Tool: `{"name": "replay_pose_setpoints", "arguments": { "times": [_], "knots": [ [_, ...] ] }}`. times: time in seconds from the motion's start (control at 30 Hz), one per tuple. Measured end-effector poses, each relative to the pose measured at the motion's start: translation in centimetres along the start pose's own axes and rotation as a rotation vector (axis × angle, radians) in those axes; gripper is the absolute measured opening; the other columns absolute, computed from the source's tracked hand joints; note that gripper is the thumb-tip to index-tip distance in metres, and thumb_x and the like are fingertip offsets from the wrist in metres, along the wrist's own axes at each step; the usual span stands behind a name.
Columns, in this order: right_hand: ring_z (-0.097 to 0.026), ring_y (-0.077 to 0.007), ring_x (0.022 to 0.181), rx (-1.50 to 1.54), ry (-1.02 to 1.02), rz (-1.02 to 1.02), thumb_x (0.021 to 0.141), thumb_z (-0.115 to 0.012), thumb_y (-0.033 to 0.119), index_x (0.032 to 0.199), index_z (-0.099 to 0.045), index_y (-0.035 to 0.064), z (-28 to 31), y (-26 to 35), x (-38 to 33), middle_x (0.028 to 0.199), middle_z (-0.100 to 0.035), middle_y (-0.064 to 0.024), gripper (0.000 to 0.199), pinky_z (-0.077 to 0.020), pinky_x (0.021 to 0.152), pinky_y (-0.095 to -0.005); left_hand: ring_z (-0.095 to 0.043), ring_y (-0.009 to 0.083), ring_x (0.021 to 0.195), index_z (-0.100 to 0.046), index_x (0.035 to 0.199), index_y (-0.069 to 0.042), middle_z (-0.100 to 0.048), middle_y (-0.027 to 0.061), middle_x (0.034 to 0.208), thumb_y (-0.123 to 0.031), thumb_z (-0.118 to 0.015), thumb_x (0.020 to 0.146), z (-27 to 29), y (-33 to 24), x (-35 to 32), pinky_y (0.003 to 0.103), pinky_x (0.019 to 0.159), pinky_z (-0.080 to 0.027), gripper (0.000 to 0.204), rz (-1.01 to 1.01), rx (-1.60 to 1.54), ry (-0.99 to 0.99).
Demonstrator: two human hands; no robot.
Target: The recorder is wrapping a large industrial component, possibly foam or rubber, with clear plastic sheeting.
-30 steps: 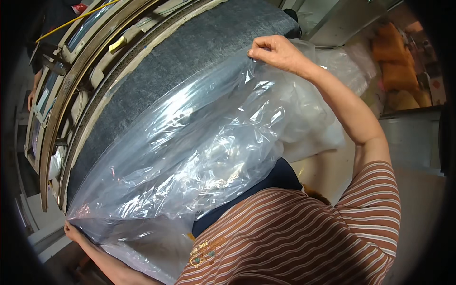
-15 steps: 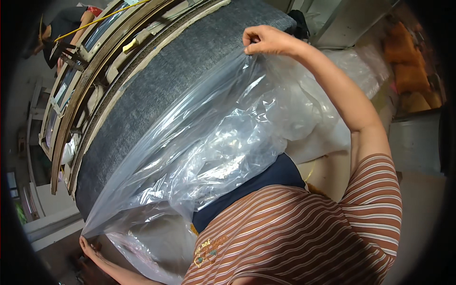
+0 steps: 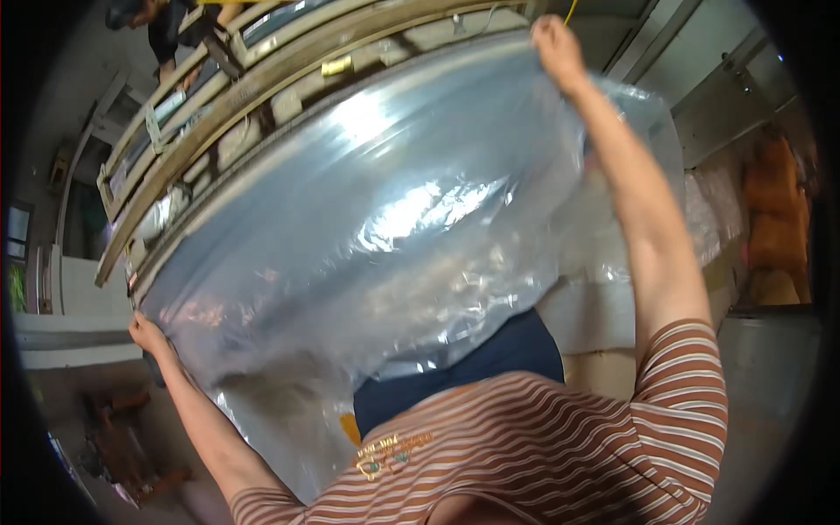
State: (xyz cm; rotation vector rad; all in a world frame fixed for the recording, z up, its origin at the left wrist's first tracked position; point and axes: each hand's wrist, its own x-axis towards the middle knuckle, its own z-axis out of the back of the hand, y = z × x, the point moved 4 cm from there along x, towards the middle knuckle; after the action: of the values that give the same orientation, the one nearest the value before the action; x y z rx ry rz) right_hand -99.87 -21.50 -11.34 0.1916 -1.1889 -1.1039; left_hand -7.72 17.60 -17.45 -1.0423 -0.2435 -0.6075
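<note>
A wide sheet of clear plastic film [image 3: 350, 245] is pulled taut between my two hands. It lies over the dark grey padded surface [image 3: 206, 249], which shows through it. Closed on the film's far right corner is my right hand [image 3: 557, 51], its arm stretched forward. My left hand [image 3: 149, 334] pinches the other corner at the far left end of the grey surface. The film's near part hangs crumpled and shiny in front of my waist.
A long wooden frame [image 3: 254, 92] with rails runs along the far side of the padded surface. Beyond it another person [image 3: 166, 35] bends over. More loose plastic [image 3: 713, 206] lies at the right, near orange-brown material [image 3: 774, 227]. A grey cabinet [image 3: 774, 359] stands at the lower right.
Both my hands have moved forward, carrying the film's far edge over the grey surface to the wooden frame. The film now covers most of that surface. The view has shifted too.
</note>
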Motion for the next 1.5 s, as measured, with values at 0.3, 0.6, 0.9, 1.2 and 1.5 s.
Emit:
{"name": "replay_pose_setpoints", "arguments": {
  "times": [0.3,0.6,0.9,1.2,1.5],
  "knots": [
    [-0.059,-0.0272,0.087,-0.070,-0.077,-0.135,0.079,-0.061,0.019,0.089,-0.064,0.0034,-4.0,-2.2,-0.6,0.090,-0.062,-0.0142,0.019,-0.0456,0.079,-0.0352,-0.057,0.0171,0.087,-0.062,0.099,0.004,-0.063,0.0099,0.095,-0.025,-0.060,0.088,-5.7,0.3,3.1,0.028,0.081,-0.044,0.031,-0.013,-0.156,0.074],
    [-0.059,-0.0270,0.082,-0.176,-0.072,-0.202,0.075,-0.063,0.023,0.084,-0.066,0.0036,-5.0,-1.7,0.7,0.087,-0.061,-0.0138,0.021,-0.0459,0.077,-0.0361,-0.057,0.0189,0.087,-0.063,0.100,0.005,-0.064,0.0110,0.095,-0.027,-0.062,0.086,-7.0,-0.1,4.4,0.030,0.082,-0.043,0.035,0.009,-0.008,0.051],
    [-0.050,-0.0341,0.095,-0.291,-0.216,-0.265,0.070,-0.066,0.029,0.092,-0.048,0.0026,-4.5,-2.1,0.9,0.101,-0.048,-0.0179,0.039,-0.0408,0.085,-0.0391,-0.056,0.0178,0.073,-0.060,0.092,0.005,-0.061,0.0097,0.085,-0.025,-0.054,0.088,-5.5,-0.2,4.1,0.030,0.071,-0.045,0.031,0.116,-0.060,0.037],
    [-0.049,-0.0367,0.100,-0.150,-0.307,-0.356,0.081,-0.055,0.042,0.089,-0.052,0.0007,-3.7,-3.1,1.3,0.103,-0.050,-0.0212,0.042,-0.0388,0.088,-0.0428,-0.060,0.0245,0.081,-0.059,0.099,0.009,-0.063,0.0171,0.091,-0.028,-0.038,0.092,-3.9,1.4,3.3,0.032,0.072,-0.048,0.043,0.224,-0.239,-0.119],
    [-0.054,-0.0287,0.090,-0.491,0.542,0.195,0.084,-0.056,0.037,0.095,-0.059,0.0043,0.1,1.2,-1.5,0.090,-0.057,-0.0127,0.035,-0.0418,0.078,-0.0403,-0.054,0.0179,0.096,-0.055,0.117,0.000,-0.059,0.0107,0.108,-0.030,-0.051,0.094,3.6,1.3,8.1,0.031,0.087,-0.044,0.038,0.149,-0.226,0.124]
  ]
}}
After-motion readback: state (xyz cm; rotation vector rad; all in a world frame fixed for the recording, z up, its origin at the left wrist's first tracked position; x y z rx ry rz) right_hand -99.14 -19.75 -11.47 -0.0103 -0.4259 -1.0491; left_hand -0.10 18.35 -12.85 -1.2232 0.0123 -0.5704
